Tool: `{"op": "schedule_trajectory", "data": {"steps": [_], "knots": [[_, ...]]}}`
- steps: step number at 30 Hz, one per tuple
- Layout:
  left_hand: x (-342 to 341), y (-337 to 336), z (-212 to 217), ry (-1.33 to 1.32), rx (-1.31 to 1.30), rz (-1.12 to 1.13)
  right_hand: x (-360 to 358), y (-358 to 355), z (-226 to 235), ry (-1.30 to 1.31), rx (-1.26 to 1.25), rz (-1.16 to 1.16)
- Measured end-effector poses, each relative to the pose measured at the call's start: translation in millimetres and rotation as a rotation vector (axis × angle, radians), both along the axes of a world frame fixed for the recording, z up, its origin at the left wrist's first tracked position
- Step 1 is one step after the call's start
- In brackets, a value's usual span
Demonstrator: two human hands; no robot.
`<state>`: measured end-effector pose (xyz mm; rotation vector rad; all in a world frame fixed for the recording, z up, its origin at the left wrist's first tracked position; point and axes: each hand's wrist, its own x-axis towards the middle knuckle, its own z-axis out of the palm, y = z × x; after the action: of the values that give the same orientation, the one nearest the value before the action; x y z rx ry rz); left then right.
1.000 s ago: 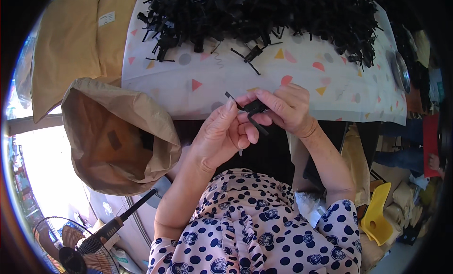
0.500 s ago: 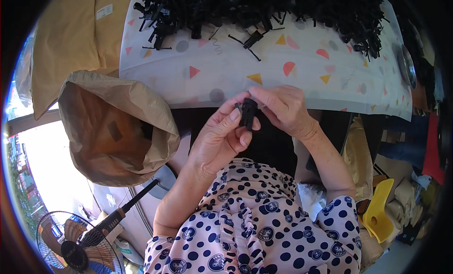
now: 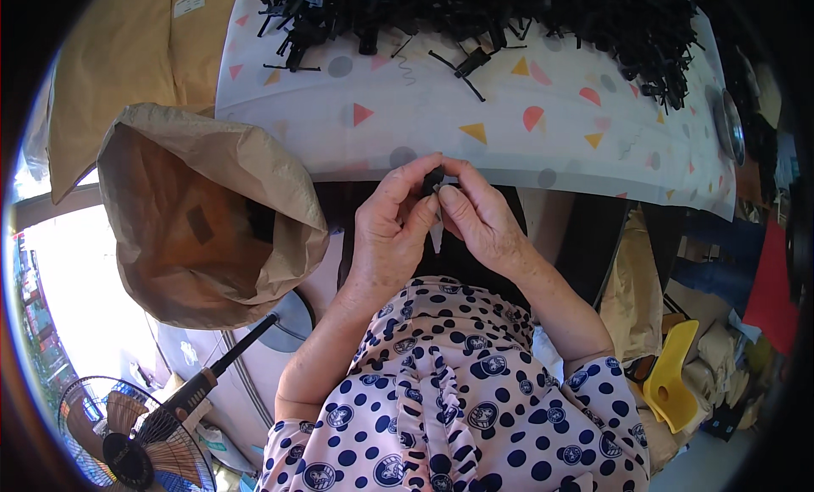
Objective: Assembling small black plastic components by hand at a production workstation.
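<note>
A small black plastic part [image 3: 433,181] is pinched between my two hands, just off the near edge of the table. My left hand [image 3: 393,225] grips it from the left, thumb and fingers closed round it. From the right, my right hand [image 3: 480,216] presses on it with thumb and forefinger. Much of the part is covered by my fingers. Farther off, a big pile of black plastic parts [image 3: 475,17] with thin arms lies on the table, and one loose black part [image 3: 471,63] rests at the pile's near side.
The table has a white patterned cloth [image 3: 424,111]. To the left stands an open brown paper sack [image 3: 212,136], with a standing fan [image 3: 127,458] below it. A round metal dish [image 3: 731,127] is at the table's right edge. A yellow plastic piece [image 3: 674,382] lies lower right.
My right hand has come down and closed on the black part beside my left. The part has turned and is now more hidden by my fingers. The whole view has shifted slightly.
</note>
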<state>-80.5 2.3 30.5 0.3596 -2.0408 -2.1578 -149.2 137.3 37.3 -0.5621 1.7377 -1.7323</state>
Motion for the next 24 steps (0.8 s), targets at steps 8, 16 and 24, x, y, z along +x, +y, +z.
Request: {"op": "schedule_trajectory", "data": {"steps": [8,16,24], "knots": [[-4,-2,14,0.037,-0.503,0.043,4,-11,-1,-0.104,0.052,-0.052],[-17,-1,16,0.104,-0.809,0.091,3,-22,-11,-0.338,-0.118,-0.144],[-32,-5,20,0.119,-0.185,0.106,-20,-2,-14,0.166,-0.079,-0.164]]}}
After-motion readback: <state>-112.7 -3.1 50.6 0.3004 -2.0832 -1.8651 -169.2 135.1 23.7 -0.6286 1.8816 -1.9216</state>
